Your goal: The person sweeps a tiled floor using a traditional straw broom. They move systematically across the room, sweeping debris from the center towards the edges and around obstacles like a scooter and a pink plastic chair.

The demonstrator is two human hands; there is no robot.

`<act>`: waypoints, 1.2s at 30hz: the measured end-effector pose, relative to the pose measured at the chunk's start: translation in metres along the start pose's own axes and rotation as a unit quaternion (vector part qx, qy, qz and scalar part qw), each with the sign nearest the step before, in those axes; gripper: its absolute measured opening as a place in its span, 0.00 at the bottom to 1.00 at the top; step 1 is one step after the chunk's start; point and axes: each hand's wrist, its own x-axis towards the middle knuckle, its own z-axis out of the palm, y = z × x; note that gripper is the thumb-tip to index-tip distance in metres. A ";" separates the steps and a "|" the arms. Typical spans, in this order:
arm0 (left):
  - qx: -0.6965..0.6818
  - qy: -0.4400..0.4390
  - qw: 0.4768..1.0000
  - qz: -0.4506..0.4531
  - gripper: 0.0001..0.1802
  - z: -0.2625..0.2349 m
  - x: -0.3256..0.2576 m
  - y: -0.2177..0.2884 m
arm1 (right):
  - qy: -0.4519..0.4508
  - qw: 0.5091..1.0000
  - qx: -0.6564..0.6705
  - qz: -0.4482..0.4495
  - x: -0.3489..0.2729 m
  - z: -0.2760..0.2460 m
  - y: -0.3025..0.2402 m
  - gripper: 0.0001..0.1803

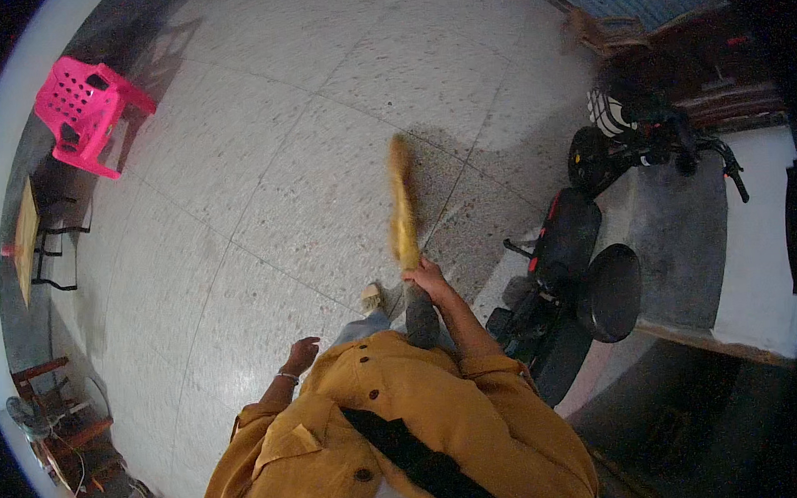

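Work in hand, as judged: floor sweeping. Right hand is closed around the near end of a yellow broom — fingers wrapped on it, grip firm by the look of it. The broom points away from the body over the speckled floor, its far end blurred; whether that end touches the floor cannot be told.

Left hand hangs beside the body, well apart from the broom, a pale band at the wrist. No object shows in it; whether its fingers are apart or together, cannot tell.

Progress: probably mid-stroke, so the job reads as under way and unfinished. Swept and unswept parts cannot be separated — specks may be grit or the floor's own pattern. Likely left, as judged: the strips around the pink chair and the table, both on the left, and beside the dark scooter on the right
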 end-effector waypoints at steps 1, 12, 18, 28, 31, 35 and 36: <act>0.037 -0.009 0.999 0.019 0.15 -0.001 0.005 -0.013 | -0.017 1.000 -0.005 -0.019 0.000 0.000 -0.017 0.13; 0.029 -0.069 0.995 0.070 0.14 0.008 0.103 0.017 | 0.082 0.993 0.073 -0.041 0.027 -0.117 -0.043 0.19; -0.042 -0.046 0.997 0.051 0.13 0.039 0.148 0.063 | 0.272 0.962 -0.019 -0.016 0.059 -0.222 -0.040 0.23; -0.043 -0.088 0.995 -0.029 0.16 0.111 0.183 0.215 | 0.161 0.969 0.182 0.050 0.217 -0.404 0.072 0.16; 0.033 -0.048 0.996 -0.062 0.15 0.129 0.189 0.168 | 0.127 0.981 0.135 0.056 0.250 -0.370 0.049 0.17; 0.056 0.008 0.997 -0.062 0.15 0.132 0.171 0.209 | 0.125 0.987 -0.078 0.060 0.277 -0.277 0.011 0.22; 0.079 0.014 0.993 -0.082 0.16 0.129 0.167 0.224 | 0.113 0.985 -0.116 0.059 0.276 -0.251 0.001 0.23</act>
